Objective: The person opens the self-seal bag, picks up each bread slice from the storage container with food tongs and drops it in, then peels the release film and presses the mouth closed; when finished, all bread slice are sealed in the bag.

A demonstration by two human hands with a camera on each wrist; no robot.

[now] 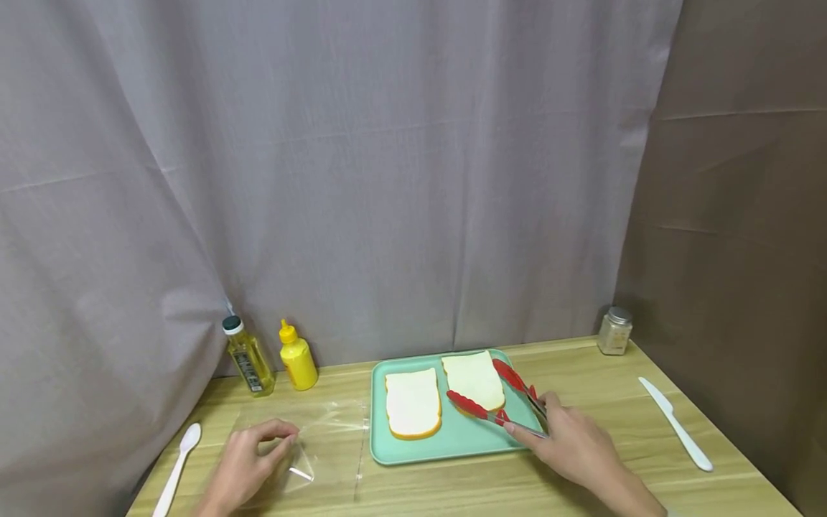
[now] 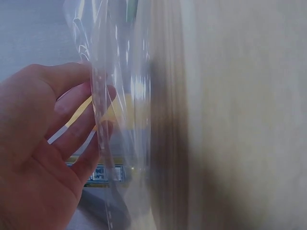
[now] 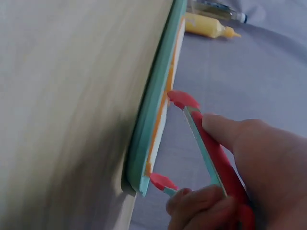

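My right hand (image 1: 575, 445) grips a pair of tongs (image 1: 474, 409) with red tips and metal arms. The spread tips lie on either side of the right bread slice (image 1: 474, 377), which sits on a mint green tray (image 1: 452, 445). A second bread slice (image 1: 413, 402) lies flat to its left on the same tray. At the left, my left hand (image 1: 248, 459) pinches the edge of a clear plastic bag (image 1: 332, 438) between thumb and fingers. In the left wrist view, the bag (image 2: 124, 96) rises in glossy folds in front of the fingertips.
Behind the bag stand an oil bottle (image 1: 252, 362) and a yellow squeeze bottle (image 1: 298, 359). A white spoon (image 1: 177, 467) lies at the left edge. To the right are a seasoning jar (image 1: 614, 332) and a white knife (image 1: 678, 427). A grey curtain (image 1: 413, 179) hangs along the table's back.
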